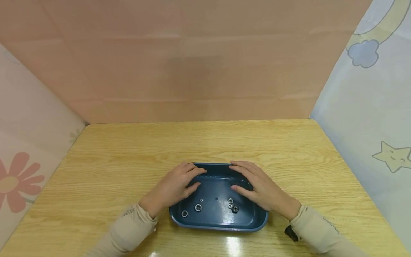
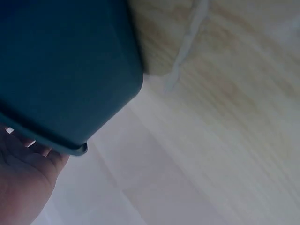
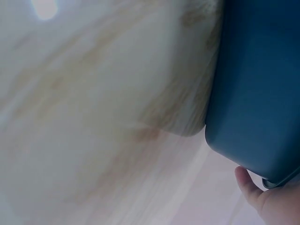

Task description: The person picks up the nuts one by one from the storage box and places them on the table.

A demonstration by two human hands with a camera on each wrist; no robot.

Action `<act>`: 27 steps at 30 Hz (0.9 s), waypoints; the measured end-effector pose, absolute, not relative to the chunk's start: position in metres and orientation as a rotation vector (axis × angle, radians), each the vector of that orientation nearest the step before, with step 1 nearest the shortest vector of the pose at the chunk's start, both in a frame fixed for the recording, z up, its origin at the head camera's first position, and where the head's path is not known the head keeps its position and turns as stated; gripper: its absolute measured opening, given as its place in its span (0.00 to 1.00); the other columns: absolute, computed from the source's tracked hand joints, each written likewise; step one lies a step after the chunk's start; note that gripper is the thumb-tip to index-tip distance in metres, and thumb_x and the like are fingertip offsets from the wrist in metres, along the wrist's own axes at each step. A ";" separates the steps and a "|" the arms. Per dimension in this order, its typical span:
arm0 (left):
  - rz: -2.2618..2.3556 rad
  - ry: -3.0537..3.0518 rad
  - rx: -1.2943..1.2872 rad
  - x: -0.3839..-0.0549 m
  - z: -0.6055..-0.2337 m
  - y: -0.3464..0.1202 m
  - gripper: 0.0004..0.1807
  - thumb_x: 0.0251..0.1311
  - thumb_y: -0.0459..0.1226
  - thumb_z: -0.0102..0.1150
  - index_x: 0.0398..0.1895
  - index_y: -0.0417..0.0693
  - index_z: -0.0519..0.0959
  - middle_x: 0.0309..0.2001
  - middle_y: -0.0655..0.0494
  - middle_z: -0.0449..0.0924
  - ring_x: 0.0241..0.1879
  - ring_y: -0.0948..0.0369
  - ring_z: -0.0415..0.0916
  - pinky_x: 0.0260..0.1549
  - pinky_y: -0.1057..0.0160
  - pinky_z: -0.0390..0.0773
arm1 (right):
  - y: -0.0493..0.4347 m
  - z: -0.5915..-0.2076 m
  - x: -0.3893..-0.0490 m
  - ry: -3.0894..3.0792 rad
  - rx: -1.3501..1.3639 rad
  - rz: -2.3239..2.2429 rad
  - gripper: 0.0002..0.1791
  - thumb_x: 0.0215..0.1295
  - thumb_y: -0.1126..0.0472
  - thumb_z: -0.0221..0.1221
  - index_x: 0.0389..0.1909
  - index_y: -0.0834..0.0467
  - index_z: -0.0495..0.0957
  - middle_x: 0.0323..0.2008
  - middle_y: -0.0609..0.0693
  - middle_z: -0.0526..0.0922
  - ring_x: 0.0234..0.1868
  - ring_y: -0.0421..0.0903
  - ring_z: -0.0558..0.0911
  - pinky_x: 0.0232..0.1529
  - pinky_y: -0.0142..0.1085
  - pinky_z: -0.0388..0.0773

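A dark blue plastic tray (image 1: 218,227) sits on the table with several small metal nuts in it. Silver nuts, one a larger ring-like nut (image 1: 198,207), lie in its left half. Toward the right, a dark nut (image 1: 235,209) lies beside two small silver ones. My left hand (image 1: 176,184) grips the far left corner, thumb over the inside and fingers at the far rim. At the far right corner my right hand (image 1: 261,187) holds the rim likewise; in the right wrist view one finger (image 3: 246,183) reaches against the outer wall.
The wood-grain table (image 1: 128,150) extends around the tray. A plain orange-brown backdrop (image 1: 205,71) rises behind it. Patterned panels stand at the left (image 1: 32,107) and right (image 1: 363,117). A small black object (image 1: 291,233) shows at the right sleeve.
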State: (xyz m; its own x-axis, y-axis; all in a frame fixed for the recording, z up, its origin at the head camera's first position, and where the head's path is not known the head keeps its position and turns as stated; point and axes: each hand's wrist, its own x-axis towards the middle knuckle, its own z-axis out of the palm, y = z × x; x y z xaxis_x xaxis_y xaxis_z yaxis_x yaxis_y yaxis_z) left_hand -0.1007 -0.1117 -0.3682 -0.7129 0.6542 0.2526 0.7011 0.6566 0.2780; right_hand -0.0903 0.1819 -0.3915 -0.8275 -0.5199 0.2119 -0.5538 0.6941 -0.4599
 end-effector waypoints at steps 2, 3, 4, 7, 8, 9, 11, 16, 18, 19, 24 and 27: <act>-0.543 -2.754 -1.138 -0.100 -0.371 -0.111 0.22 0.59 0.38 0.69 0.58 0.51 0.79 0.47 0.57 0.82 0.46 0.61 0.77 0.46 0.59 0.81 | 0.182 -0.392 -0.090 -2.830 0.899 0.804 0.33 0.67 0.43 0.61 0.70 0.48 0.67 0.72 0.47 0.67 0.73 0.52 0.66 0.69 0.56 0.65; -0.542 -2.761 -1.146 -0.100 -0.373 -0.110 0.22 0.59 0.38 0.69 0.58 0.52 0.79 0.47 0.57 0.82 0.46 0.61 0.77 0.46 0.59 0.81 | 0.182 -0.393 -0.090 -2.830 0.899 0.804 0.33 0.67 0.43 0.61 0.70 0.48 0.67 0.72 0.47 0.67 0.73 0.52 0.66 0.69 0.56 0.65; -0.543 -2.763 -1.155 -0.100 -0.374 -0.109 0.22 0.59 0.38 0.69 0.58 0.52 0.79 0.47 0.57 0.82 0.46 0.62 0.77 0.46 0.59 0.81 | 0.182 -0.393 -0.090 -2.829 0.900 0.803 0.33 0.67 0.43 0.61 0.70 0.47 0.67 0.72 0.47 0.67 0.72 0.52 0.66 0.69 0.56 0.65; -0.531 -2.774 -1.182 -0.099 -0.378 -0.108 0.22 0.60 0.39 0.68 0.58 0.54 0.79 0.48 0.58 0.83 0.46 0.62 0.78 0.47 0.59 0.81 | 0.183 -0.393 -0.090 -2.821 0.898 0.808 0.33 0.66 0.43 0.61 0.70 0.47 0.67 0.72 0.47 0.67 0.72 0.51 0.66 0.69 0.55 0.66; -0.529 -2.776 -1.190 -0.099 -0.379 -0.107 0.22 0.60 0.39 0.68 0.58 0.54 0.79 0.48 0.58 0.83 0.47 0.62 0.78 0.47 0.60 0.81 | 0.183 -0.393 -0.090 -2.818 0.897 0.807 0.33 0.66 0.43 0.62 0.70 0.47 0.67 0.72 0.46 0.67 0.72 0.51 0.66 0.69 0.55 0.66; -0.529 -2.782 -1.196 -0.099 -0.380 -0.106 0.22 0.60 0.39 0.68 0.58 0.53 0.79 0.48 0.58 0.83 0.47 0.61 0.78 0.47 0.59 0.81 | 0.183 -0.393 -0.090 -2.815 0.895 0.807 0.33 0.66 0.43 0.62 0.70 0.47 0.67 0.72 0.46 0.67 0.72 0.51 0.66 0.69 0.55 0.66; -0.515 -2.788 -1.203 -0.099 -0.382 -0.105 0.22 0.60 0.40 0.68 0.58 0.53 0.80 0.49 0.58 0.83 0.47 0.61 0.78 0.48 0.59 0.80 | 0.183 -0.393 -0.090 -2.812 0.893 0.807 0.33 0.66 0.43 0.62 0.69 0.47 0.68 0.72 0.46 0.67 0.72 0.51 0.66 0.69 0.55 0.66; -0.468 -2.787 -1.209 -0.098 -0.386 -0.104 0.21 0.59 0.40 0.68 0.56 0.54 0.81 0.48 0.59 0.84 0.46 0.61 0.78 0.48 0.59 0.80 | 0.182 -0.393 -0.090 -2.812 0.891 0.812 0.33 0.65 0.43 0.62 0.69 0.48 0.68 0.72 0.47 0.68 0.72 0.51 0.67 0.68 0.55 0.67; -0.452 -2.786 -1.210 -0.098 -0.387 -0.103 0.20 0.59 0.41 0.69 0.55 0.54 0.81 0.47 0.59 0.85 0.45 0.62 0.79 0.47 0.60 0.80 | 0.182 -0.393 -0.090 -2.811 0.890 0.815 0.33 0.65 0.44 0.63 0.69 0.48 0.69 0.72 0.47 0.68 0.72 0.51 0.67 0.68 0.55 0.67; -0.442 -2.789 -1.210 -0.098 -0.388 -0.103 0.20 0.59 0.41 0.69 0.55 0.54 0.82 0.46 0.60 0.85 0.44 0.62 0.79 0.46 0.60 0.80 | 0.182 -0.393 -0.090 -2.811 0.889 0.816 0.33 0.65 0.44 0.63 0.69 0.48 0.69 0.72 0.47 0.68 0.72 0.50 0.67 0.68 0.55 0.67; -0.390 -2.845 -1.220 -0.098 -0.387 -0.102 0.19 0.57 0.43 0.70 0.53 0.55 0.83 0.45 0.61 0.85 0.45 0.62 0.80 0.48 0.58 0.79 | 0.183 -0.392 -0.090 -2.812 0.888 0.821 0.33 0.65 0.44 0.63 0.69 0.47 0.68 0.72 0.47 0.67 0.72 0.51 0.67 0.68 0.55 0.66; -0.345 -2.874 -1.243 -0.098 -0.386 -0.101 0.18 0.56 0.44 0.71 0.50 0.55 0.84 0.45 0.61 0.86 0.45 0.62 0.81 0.49 0.56 0.79 | 0.183 -0.393 -0.090 -2.813 0.889 0.821 0.33 0.65 0.44 0.63 0.69 0.47 0.68 0.72 0.47 0.67 0.72 0.51 0.66 0.68 0.55 0.66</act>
State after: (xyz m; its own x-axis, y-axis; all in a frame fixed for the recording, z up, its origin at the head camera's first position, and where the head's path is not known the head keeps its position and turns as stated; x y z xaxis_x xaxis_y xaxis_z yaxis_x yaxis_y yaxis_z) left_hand -0.0982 -0.1014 -0.3859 -0.6885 0.7210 0.0781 0.7190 0.6645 0.2036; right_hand -0.0904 0.1827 -0.3925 -0.8285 -0.5113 0.2283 -0.5538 0.6880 -0.4689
